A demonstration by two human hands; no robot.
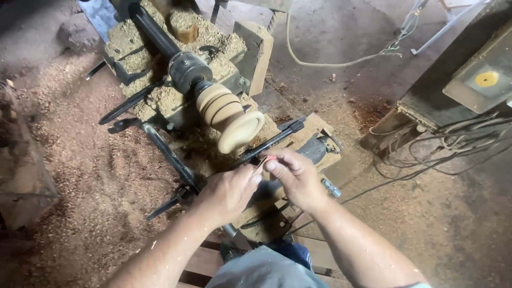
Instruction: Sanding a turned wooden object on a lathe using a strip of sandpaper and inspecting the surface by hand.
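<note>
Both my hands meet just below the pale turned wooden piece (230,114) on the lathe; left hand (228,192) and right hand (296,178) fingers pinched together on a small thin strip (262,161), red-tipped, sawdust everywhere.

Wood piece (230,114): on the lathe (181,69)
Hands: just before the wood piece
Cables (453,141): right of it
Sawdust (90,160): left
Tool rest (269,143): perhaps beneath it

A grey square panel (482,80) bearing a round yellow label (486,79) sits at the upper right, above tangled cables (426,144).
</note>
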